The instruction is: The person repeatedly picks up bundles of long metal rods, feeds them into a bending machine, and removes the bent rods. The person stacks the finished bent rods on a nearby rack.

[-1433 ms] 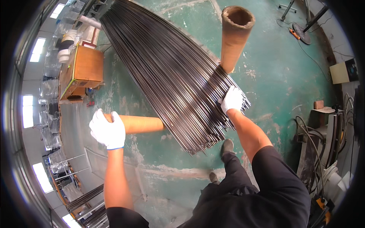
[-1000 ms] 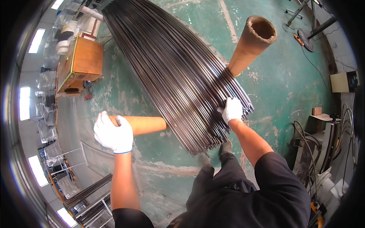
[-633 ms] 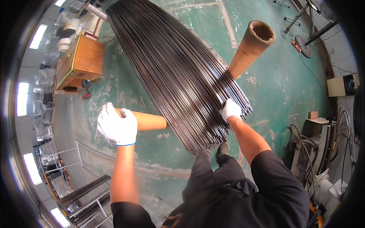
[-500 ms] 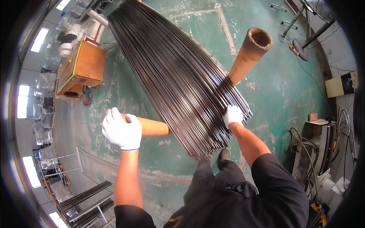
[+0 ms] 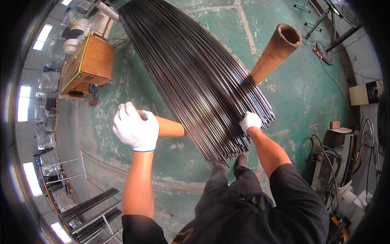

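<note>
Clasping an orange tube (image 5: 170, 127) with the left hand (image 5: 137, 127). Resting the curled right hand (image 5: 250, 121) on dark rods (image 5: 191, 81), with a brown tube (image 5: 273, 57) beyond; cannot tell if clamped.

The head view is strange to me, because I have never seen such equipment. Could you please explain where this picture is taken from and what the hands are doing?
There is no robot here, only a person wearing a camera on the head. It looks down, so you see the person's own arms, and its wide lens bends straight edges near the rim.

Long dark rods lie side by side above a green floor, their near ends toward the person. The gloved left hand is closed around a brown tube beside them. The gloved right hand is at the rods' near end; whether it grips any, I cannot tell. Another tube, open at the top, stands on their right side.
</note>
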The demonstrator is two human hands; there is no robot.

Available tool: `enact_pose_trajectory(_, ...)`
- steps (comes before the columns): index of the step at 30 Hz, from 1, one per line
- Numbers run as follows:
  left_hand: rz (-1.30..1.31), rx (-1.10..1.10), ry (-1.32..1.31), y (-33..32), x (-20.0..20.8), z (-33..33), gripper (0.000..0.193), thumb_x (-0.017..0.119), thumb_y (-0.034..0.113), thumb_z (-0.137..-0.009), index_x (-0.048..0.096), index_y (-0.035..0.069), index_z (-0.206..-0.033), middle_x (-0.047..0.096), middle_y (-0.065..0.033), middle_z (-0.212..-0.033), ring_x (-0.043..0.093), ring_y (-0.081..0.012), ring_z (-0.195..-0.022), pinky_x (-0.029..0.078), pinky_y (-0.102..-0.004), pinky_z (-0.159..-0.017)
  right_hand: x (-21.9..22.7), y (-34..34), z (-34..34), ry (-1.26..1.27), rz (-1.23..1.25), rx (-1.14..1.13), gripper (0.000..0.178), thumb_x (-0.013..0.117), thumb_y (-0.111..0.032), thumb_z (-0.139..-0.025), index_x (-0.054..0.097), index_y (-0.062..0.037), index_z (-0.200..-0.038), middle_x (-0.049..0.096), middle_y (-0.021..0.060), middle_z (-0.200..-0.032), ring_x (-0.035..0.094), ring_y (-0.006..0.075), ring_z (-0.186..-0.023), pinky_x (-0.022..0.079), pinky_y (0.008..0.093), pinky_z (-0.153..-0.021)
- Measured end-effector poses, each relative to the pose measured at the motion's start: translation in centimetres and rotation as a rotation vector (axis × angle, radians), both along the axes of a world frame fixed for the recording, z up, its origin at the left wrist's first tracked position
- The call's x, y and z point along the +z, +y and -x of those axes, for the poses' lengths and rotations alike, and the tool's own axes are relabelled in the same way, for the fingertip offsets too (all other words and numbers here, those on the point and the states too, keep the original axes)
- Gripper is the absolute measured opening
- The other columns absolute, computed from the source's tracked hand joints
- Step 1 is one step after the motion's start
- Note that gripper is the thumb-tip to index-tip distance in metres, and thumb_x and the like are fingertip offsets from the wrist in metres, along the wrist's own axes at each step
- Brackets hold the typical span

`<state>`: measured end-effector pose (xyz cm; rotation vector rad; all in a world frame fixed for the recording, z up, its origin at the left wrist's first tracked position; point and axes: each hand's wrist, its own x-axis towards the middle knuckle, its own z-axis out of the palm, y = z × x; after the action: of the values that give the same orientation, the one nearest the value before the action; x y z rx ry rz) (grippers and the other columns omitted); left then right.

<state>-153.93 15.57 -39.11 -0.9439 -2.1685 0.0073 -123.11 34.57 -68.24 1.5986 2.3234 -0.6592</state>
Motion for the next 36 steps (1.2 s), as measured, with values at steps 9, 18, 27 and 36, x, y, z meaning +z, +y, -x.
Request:
enact_pose_trajectory(9,0.009,-0.002,-0.029,-0.4,0.4,-0.1,0.042,0.068,0.019,-0.074,0.068,0.006,-0.113,0.070,-0.0158,-0.123,0.067,-0.0354,-0.109,0.054,-0.0519,-0.091,0.3,1.9,-2.8,0.308,0.343,-0.185,0.060,0.095,-0.041,-0.072,0.075,0.0086,-0.100,0.076,0.0208,-0.086,0.074,0.0275,-0.076,0.058,0.0410,-0.075)
enact_pose_trajectory(18,0.068,0.015,-0.151,-1.1,2.7,-1.2,0.039,0.070,0.024,-0.071,0.064,0.003,-0.104,0.065,-0.0145,-0.111,0.065,-0.0321,-0.105,0.055,-0.0480,-0.089,13.7,-0.7,-1.3,0.374,0.557,-0.153,0.065,0.090,-0.047,-0.082,0.071,0.0105,-0.105,0.075,0.0182,-0.092,0.072,0.0237,-0.088,0.057,0.0391,-0.081)
enact_pose_trajectory(27,-0.263,-0.376,-0.196,-3.4,2.0,-2.8,0.037,0.073,0.013,-0.075,0.068,0.006,-0.111,0.067,-0.0154,-0.126,0.059,-0.0380,-0.120,0.046,-0.0527,-0.107,19.4,-7.7,-6.6,0.602,0.733,-0.169,0.064,0.057,-0.050,-0.106,0.064,-0.0016,-0.066,0.060,0.0091,-0.052,0.059,0.0203,-0.045,0.049,0.0387,-0.050)
enact_pose_trajectory(36,-0.567,-0.343,-1.794,-0.9,-11.5,-21.8,0.014,0.079,0.015,-0.092,0.070,0.009,-0.101,0.070,0.0007,-0.089,0.065,-0.0103,-0.085,0.055,-0.0300,-0.077,29.7,-26.3,-27.4,0.169,0.352,-0.290,0.047,0.073,-0.041,-0.094,0.070,0.0014,-0.114,0.072,0.0267,-0.093,0.073,0.0417,-0.091,0.055,0.0471,-0.081)
